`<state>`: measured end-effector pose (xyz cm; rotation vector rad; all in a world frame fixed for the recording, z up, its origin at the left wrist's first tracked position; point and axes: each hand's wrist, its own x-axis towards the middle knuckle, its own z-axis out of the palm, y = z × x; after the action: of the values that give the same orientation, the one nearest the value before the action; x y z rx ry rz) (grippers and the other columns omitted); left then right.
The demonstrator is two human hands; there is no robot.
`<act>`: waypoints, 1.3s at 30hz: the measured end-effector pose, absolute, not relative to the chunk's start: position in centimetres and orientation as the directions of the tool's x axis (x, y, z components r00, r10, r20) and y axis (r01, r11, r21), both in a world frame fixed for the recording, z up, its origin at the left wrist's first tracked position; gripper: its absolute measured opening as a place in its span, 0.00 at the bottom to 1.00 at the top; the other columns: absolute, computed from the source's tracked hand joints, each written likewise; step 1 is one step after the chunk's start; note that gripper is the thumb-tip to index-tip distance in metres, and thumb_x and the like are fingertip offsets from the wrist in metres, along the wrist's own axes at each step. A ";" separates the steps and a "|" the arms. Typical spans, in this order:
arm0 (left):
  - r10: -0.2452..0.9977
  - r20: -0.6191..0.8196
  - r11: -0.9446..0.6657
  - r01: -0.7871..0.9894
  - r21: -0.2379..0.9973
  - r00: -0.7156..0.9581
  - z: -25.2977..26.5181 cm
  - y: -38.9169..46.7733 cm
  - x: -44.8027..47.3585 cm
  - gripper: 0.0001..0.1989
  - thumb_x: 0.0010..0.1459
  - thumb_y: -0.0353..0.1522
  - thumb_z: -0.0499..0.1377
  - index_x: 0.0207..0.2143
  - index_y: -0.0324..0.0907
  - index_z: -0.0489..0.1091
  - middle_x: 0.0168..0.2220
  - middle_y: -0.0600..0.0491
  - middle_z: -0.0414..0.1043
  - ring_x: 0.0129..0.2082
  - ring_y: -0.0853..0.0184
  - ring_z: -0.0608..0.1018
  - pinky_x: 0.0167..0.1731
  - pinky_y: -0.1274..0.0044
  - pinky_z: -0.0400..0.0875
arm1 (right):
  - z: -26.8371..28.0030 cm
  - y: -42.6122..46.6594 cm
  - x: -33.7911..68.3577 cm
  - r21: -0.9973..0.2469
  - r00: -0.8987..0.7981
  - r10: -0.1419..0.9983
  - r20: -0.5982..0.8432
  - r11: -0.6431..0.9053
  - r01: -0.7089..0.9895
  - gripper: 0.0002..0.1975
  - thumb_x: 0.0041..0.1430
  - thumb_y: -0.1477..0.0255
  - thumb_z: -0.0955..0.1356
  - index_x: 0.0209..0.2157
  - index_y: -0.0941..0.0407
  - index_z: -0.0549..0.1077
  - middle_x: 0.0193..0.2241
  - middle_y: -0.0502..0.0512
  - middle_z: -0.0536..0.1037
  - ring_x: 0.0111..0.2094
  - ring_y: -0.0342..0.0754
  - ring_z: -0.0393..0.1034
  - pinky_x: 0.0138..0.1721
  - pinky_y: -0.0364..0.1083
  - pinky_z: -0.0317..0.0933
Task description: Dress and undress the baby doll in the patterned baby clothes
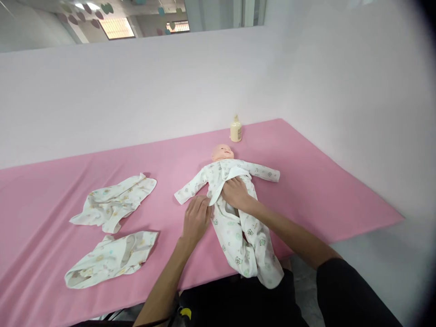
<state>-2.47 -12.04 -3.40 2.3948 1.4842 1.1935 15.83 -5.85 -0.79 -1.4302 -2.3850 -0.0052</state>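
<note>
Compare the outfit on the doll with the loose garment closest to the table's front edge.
The outfit is on the doll, sleeves spread; the loose garment lies bunched to the left. The outfit's legs reach past the front edge of the pink cover, while the garment lies wholly on it. The left hand and right hand are at the outfit; neither touches the garment. Both are white with small prints.
</note>
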 end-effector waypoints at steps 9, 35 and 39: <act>0.962 0.229 -0.145 0.438 0.887 -0.146 -4.3 -9.3 -1.9 0.17 0.54 0.33 0.64 0.48 0.45 0.71 0.49 0.46 0.71 0.48 0.54 0.73 0.48 0.68 0.65 | -0.6 -8.7 16.4 -0.033 -0.581 0.706 0.406 0.646 0.762 0.16 0.69 0.74 0.59 0.50 0.63 0.74 0.50 0.66 0.75 0.55 0.58 0.65 0.61 0.55 0.54; 0.999 0.037 -0.024 0.807 0.591 0.003 -1.3 -13.8 -1.4 0.06 0.63 0.33 0.53 0.33 0.44 0.67 0.33 0.47 0.72 0.33 0.58 0.72 0.32 0.71 0.59 | 0.6 -7.5 14.8 -0.135 -0.694 0.683 0.230 0.728 0.672 0.14 0.65 0.76 0.61 0.41 0.62 0.78 0.45 0.67 0.78 0.49 0.57 0.70 0.55 0.55 0.60; 0.980 0.190 -0.177 0.698 0.694 0.059 2.6 -11.4 -0.5 0.14 0.62 0.35 0.56 0.50 0.45 0.68 0.46 0.48 0.71 0.44 0.57 0.74 0.43 0.70 0.64 | -0.2 -10.1 19.0 -0.396 -0.555 0.715 0.425 0.699 0.596 0.16 0.70 0.73 0.58 0.48 0.57 0.76 0.53 0.58 0.76 0.57 0.49 0.67 0.61 0.49 0.58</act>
<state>-0.48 -11.41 2.64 1.9247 1.6727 0.9009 19.03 -10.08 -0.17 -0.9999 -2.3399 0.2764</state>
